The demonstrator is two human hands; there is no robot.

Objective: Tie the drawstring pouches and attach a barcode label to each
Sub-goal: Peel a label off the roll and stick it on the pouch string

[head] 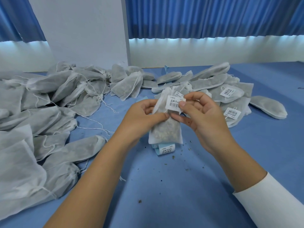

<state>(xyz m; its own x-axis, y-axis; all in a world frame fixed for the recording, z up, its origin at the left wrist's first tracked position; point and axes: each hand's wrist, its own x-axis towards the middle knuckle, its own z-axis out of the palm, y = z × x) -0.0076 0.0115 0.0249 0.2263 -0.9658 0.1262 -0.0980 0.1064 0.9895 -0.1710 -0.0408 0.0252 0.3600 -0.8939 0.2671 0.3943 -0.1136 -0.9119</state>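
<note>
A white mesh drawstring pouch filled with dried herbs stands upright at the table's middle. My left hand grips its upper left side, thumb pressed against the front. My right hand pinches a white barcode label at its right edge, against the pouch's top. Under the pouch lies a strip of blue backing paper with a label on it.
A big heap of unlabelled pouches with loose strings covers the left side. Labelled pouches pile up at the right back. Herb crumbs dot the blue table. A white board stands behind.
</note>
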